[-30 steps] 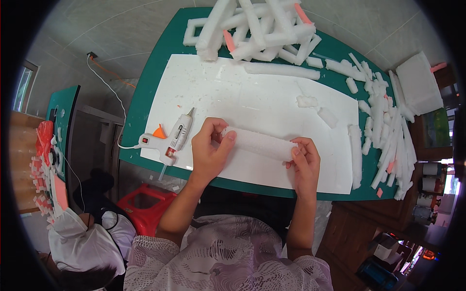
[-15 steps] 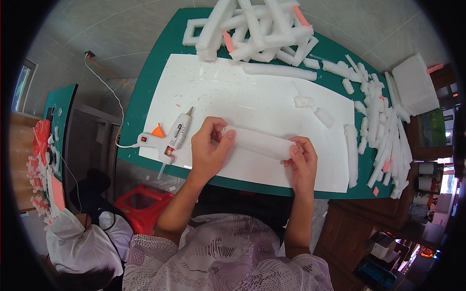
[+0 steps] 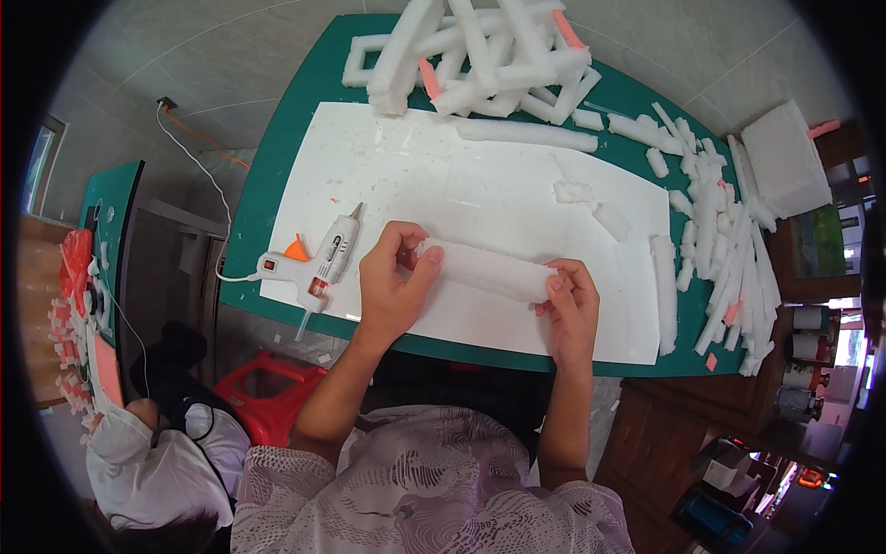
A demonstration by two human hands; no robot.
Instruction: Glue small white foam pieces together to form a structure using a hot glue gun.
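Green tabletop under big white sheet, grey tile floor around. You hold long white foam bar level above sheet's near edge: left hand pinching one end, right hand fingers wrapped on other end. White glue gun with orange trigger lies just beside left hand, nozzle toward you, cord trailing off table. Risk, imo: squeeze too hard and foam dents or snaps mid-span; left elbow could bump gun, hot tip near wrist. Loose white foam offcuts heaped at right could snag bar.
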